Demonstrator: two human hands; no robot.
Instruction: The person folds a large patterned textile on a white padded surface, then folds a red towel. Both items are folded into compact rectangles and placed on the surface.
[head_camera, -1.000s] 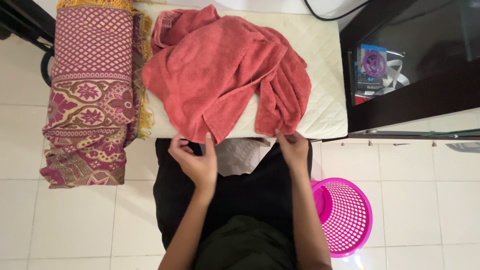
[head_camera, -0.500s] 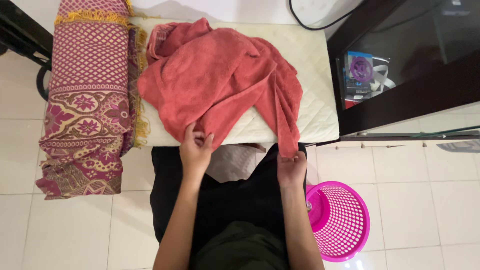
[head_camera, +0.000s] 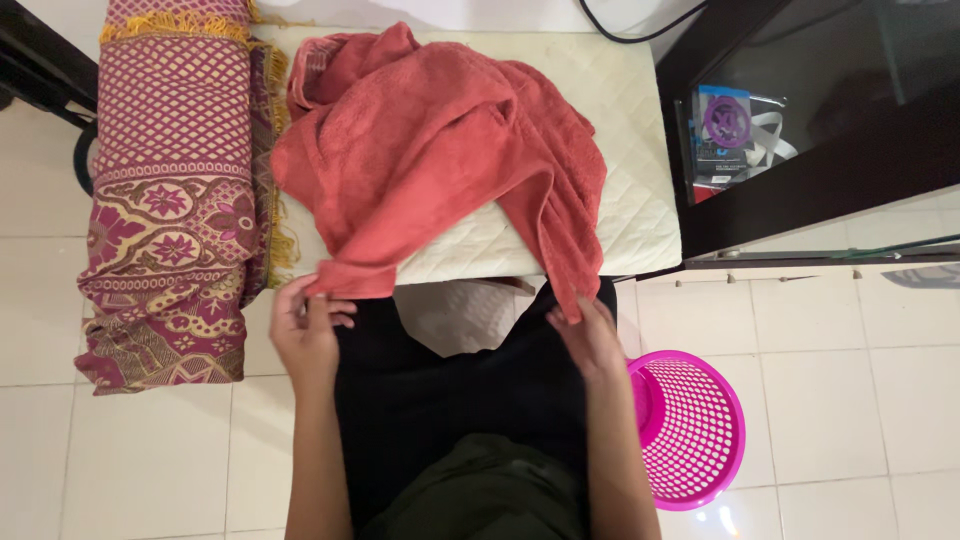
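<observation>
A crumpled coral-red towel (head_camera: 430, 140) lies on a cream quilted pad (head_camera: 620, 130) covering a narrow table. My left hand (head_camera: 305, 325) pinches the towel's lower left edge, just past the pad's near edge. My right hand (head_camera: 590, 335) grips the tip of a long strip of the same towel that hangs off the pad on the right. Both hands are in front of my dark clothing.
A folded maroon and gold patterned cloth (head_camera: 175, 190) with yellow fringe drapes over the table's left end. A pink perforated basket (head_camera: 690, 425) stands on the white tiled floor at my right. A dark glass cabinet (head_camera: 820, 120) is at the upper right.
My left hand has slid left along the towel's near edge, pulling that corner outward. My right hand still grips the hanging strip and has shifted slightly up and right.
</observation>
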